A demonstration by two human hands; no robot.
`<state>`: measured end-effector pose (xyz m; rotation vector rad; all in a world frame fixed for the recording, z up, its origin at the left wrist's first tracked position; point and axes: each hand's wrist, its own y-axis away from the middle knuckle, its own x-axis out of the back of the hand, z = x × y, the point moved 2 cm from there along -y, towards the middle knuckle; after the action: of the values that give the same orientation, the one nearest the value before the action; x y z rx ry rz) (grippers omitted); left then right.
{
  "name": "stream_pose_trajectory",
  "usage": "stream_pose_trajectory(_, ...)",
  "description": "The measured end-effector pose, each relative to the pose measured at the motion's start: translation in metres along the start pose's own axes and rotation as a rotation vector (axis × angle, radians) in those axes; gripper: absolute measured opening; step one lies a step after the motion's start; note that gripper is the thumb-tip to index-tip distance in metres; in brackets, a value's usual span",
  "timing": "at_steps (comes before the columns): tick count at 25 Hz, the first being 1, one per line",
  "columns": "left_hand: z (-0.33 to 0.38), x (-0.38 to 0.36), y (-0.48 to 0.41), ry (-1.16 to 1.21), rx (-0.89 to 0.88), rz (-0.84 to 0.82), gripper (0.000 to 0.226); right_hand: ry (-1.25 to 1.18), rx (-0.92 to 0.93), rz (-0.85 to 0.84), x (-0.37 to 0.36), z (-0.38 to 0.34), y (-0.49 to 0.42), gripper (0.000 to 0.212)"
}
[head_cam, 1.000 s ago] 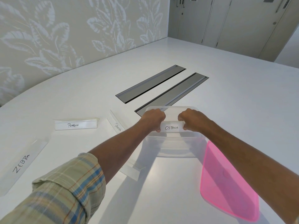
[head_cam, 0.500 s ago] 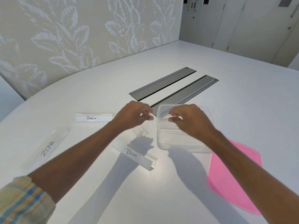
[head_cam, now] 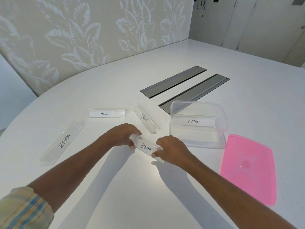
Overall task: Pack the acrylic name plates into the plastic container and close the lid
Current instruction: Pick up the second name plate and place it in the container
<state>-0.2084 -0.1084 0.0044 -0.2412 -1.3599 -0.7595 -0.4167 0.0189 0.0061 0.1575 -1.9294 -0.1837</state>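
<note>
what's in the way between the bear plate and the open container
Nothing visible. Both hands, left and right, grip the Bear plate; bare table lies between it and the container. The Panda plate sits left of that path.

Clear glossy acrylic plates [head_cam: 145,147]; translucent plastic container [head_cam: 198,139]; matt table [head_cam: 132,195].

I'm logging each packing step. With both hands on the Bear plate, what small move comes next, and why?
Probably lift the Bear plate off the table: the left hand and right hand pinch its two ends, and the clear container, holding only the Ostrich plate, stands open just beyond.
</note>
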Motion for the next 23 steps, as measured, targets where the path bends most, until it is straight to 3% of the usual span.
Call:
stream_pose_trajectory(13,-0.017,-0.007,0.017,-0.013,-0.032,0.162,0.055,0.029,-0.015,0.103,-0.016,-0.007,0.004,0.020)
stream_pose_trajectory(23,0.008,0.041,0.047,0.000,-0.126,0.259,0.034,0.032,0.022,0.168,0.053,-0.004,0.023,0.019)
